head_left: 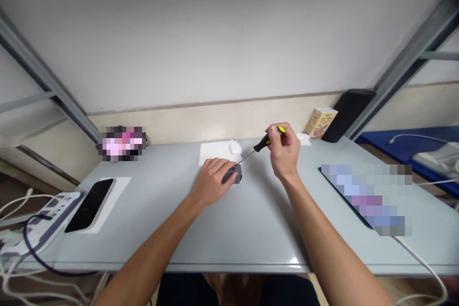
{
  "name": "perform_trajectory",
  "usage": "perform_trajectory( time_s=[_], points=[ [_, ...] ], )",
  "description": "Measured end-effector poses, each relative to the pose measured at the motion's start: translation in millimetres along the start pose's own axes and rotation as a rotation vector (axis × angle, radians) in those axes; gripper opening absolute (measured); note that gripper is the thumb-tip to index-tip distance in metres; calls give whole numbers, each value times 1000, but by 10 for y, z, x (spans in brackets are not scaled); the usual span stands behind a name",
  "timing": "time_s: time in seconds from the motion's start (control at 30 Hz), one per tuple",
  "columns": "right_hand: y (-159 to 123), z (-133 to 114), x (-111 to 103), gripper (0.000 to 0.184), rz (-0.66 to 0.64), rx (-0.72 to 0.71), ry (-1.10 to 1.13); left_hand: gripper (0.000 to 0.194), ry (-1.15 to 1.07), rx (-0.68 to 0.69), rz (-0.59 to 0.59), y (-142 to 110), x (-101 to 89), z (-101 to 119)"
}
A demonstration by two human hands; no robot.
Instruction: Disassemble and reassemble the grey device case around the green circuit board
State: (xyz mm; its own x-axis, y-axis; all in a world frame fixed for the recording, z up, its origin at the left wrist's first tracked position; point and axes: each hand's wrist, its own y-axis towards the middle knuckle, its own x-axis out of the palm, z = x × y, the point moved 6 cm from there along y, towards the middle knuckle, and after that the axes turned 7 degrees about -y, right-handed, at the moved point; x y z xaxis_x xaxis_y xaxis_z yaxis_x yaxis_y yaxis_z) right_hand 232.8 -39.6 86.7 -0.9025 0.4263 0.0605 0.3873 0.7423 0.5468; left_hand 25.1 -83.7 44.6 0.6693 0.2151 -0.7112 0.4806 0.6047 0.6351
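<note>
My left hand (pixel 214 179) is closed around a small dark grey box with slots (pixel 237 175), pressing it on the desk. A screwdriver (pixel 263 143) with a black and yellow handle is gripped in my right hand (pixel 284 150). Its thin metal shaft slants down to the left, and the tip meets or comes very near the upper edge of the box. Just behind the box lie a white sheet of paper (pixel 211 151) and a small white case (pixel 235 147).
On the left are a black phone (pixel 90 204) on paper and a power strip (pixel 53 215) with cables. A tablet-like device (pixel 358 196), partly blurred, lies right. Toward the back right stand a yellow carton (pixel 320 123), crumpled tissue (pixel 304 139) and a black cylinder (pixel 348 114).
</note>
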Motion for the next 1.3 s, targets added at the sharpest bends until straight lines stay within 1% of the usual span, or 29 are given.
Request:
perform_trajectory(
  time_s=[0.13,0.27,0.37,0.43,0.53,0.6,0.67,0.77,0.8,0.87,0.97,1.03,1.1,1.17,1.23,1.3],
  points=[
    [-22,-101,13,36,-7,-31,-19,24,-28,-31,-18,-2,12,-22],
    [-28,-115,22,36,-14,-64,-33,23,-37,-43,-4,3,-7,-17],
    [-26,-76,7,38,12,-25,6,23,-56,-79,26,1,-15,-24],
    [-26,-44,9,40,23,15,50,21,-78,-129,60,0,-20,-43],
    [-34,0,56,42,-3,56,103,14,-121,-203,110,9,-49,-87],
    [-41,42,94,43,-20,84,120,15,-137,-229,125,26,-100,-139],
    [-44,109,112,45,-5,124,135,16,-125,-245,151,41,-194,-237],
    [-44,242,120,46,38,200,170,16,-54,-304,214,9,-357,-504],
    [-44,286,125,46,46,222,178,16,-16,-331,213,-19,-383,-610],
    [-48,362,143,45,41,253,186,17,81,-381,156,-89,-367,-817],
    [-71,455,181,46,21,293,188,19,154,-408,45,-203,-243,-1046],
    [-91,508,203,47,8,321,185,20,164,-419,5,-256,-167,-1136],
    [-103,547,214,48,6,340,177,20,162,-446,-21,-276,-128,-1187],
    [-103,578,211,49,11,352,172,22,148,-479,-26,-263,-151,-1190],
    [-94,611,197,49,20,368,171,24,94,-499,11,-223,-242,-1134],
    [-82,655,172,49,41,391,177,27,-43,-495,55,-168,-358,-1017]
  ],
)
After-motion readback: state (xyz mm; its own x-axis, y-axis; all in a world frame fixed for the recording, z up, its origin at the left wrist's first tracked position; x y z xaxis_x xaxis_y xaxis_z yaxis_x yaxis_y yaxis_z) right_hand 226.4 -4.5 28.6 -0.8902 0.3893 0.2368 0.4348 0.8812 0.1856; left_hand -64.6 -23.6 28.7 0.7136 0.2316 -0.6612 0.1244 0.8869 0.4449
